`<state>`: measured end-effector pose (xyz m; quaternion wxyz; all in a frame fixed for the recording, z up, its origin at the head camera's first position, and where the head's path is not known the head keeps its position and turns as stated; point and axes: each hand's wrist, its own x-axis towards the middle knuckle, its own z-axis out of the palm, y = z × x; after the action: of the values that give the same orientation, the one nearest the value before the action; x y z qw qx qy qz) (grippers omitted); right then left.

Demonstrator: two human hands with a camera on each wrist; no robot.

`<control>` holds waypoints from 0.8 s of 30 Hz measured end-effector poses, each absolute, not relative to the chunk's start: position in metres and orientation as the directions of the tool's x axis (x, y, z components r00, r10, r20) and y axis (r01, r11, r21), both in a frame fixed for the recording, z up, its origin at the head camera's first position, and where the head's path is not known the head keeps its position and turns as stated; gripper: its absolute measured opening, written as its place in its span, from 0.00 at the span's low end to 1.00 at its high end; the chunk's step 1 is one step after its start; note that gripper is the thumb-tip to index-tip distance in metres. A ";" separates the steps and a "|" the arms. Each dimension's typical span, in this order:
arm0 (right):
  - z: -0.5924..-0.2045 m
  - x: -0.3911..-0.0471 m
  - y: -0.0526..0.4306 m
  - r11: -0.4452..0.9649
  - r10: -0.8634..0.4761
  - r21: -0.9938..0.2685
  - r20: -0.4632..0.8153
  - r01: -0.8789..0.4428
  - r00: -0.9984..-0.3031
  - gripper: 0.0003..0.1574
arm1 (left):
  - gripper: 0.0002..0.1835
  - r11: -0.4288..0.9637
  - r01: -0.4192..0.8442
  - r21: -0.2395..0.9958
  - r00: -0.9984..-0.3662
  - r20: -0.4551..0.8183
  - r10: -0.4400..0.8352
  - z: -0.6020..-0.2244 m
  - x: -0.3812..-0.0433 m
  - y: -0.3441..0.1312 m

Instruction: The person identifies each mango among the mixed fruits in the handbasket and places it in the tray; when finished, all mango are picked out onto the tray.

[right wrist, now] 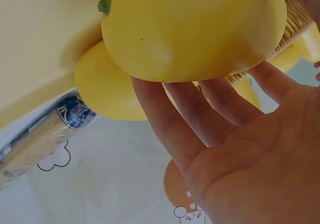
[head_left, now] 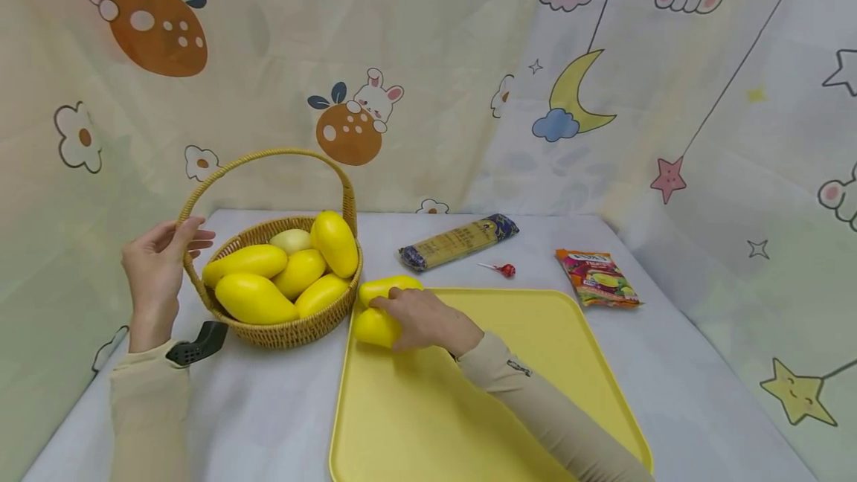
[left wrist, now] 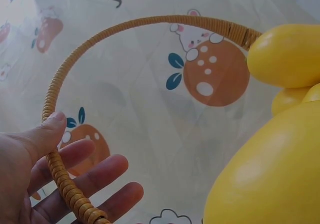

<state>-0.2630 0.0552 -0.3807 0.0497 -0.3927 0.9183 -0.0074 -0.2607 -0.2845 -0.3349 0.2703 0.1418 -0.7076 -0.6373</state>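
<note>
My left hand [head_left: 152, 266] holds the handle [left wrist: 70, 188] of a wicker basket [head_left: 291, 335], thumb on the near side and fingers behind it. Several yellow mangoes [head_left: 253, 299] fill the basket, with one paler fruit [head_left: 291, 241] at the back. Over the left edge of a yellow tray [head_left: 482, 407], my right hand [head_left: 431, 320] grips a mango [right wrist: 195, 31] between thumb and fingers. A second mango [head_left: 390, 288] lies just behind it, at the tray's back left corner. The right thumb is mostly hidden in the right wrist view.
Behind the tray lies a long packet [head_left: 460, 242] with blue ends, and a red lollipop [head_left: 507, 271] is near it. An orange and purple snack bag [head_left: 598, 278] sits to the tray's right. A printed cloth [head_left: 442, 117] hangs behind the white table [head_left: 268, 407].
</note>
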 end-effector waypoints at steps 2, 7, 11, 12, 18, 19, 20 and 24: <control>-0.382 -0.263 0.055 0.693 -0.720 -0.049 -0.091 -0.719 -0.688 0.43 | 0.19 0.149 0.145 0.978 -0.814 0.204 -0.545 -0.335 -0.261 -0.285; -0.385 -0.263 0.055 0.699 -0.713 -0.039 -0.115 -0.714 -0.692 0.43 | 0.19 0.142 0.144 0.979 -0.816 0.198 -0.542 -0.335 -0.261 -0.285; -0.387 -0.264 0.053 0.707 -0.703 -0.032 -0.136 -0.706 -0.698 0.44 | 0.20 0.140 0.143 0.980 -0.817 0.197 -0.542 -0.335 -0.261 -0.285; -0.387 -0.264 0.053 0.709 -0.701 -0.031 -0.139 -0.705 -0.699 0.44 | 0.21 0.147 0.140 0.979 -0.817 0.198 -0.541 -0.335 -0.261 -0.285; -0.386 -0.264 0.052 0.718 -0.690 -0.021 -0.150 -0.696 -0.708 0.45 | 0.22 0.167 0.130 0.977 -0.815 0.201 -0.544 -0.335 -0.260 -0.284; -0.386 -0.264 0.052 0.719 -0.689 -0.019 -0.149 -0.695 -0.709 0.45 | 0.22 0.166 0.130 0.978 -0.815 0.201 -0.544 -0.335 -0.261 -0.284; -0.386 -0.265 0.052 0.719 -0.689 -0.017 -0.148 -0.695 -0.709 0.45 | 0.22 0.164 0.131 0.978 -0.815 0.200 -0.543 -0.335 -0.261 -0.284; -0.385 -0.264 0.052 0.721 -0.688 -0.021 -0.145 -0.693 -0.711 0.46 | 0.22 0.161 0.131 0.978 -0.816 0.199 -0.543 -0.335 -0.261 -0.285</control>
<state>-0.2645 0.0515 -0.3853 0.0713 -0.3732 0.9248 0.0176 -0.2606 -0.2847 -0.3351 0.2667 0.1442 -0.7135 -0.6316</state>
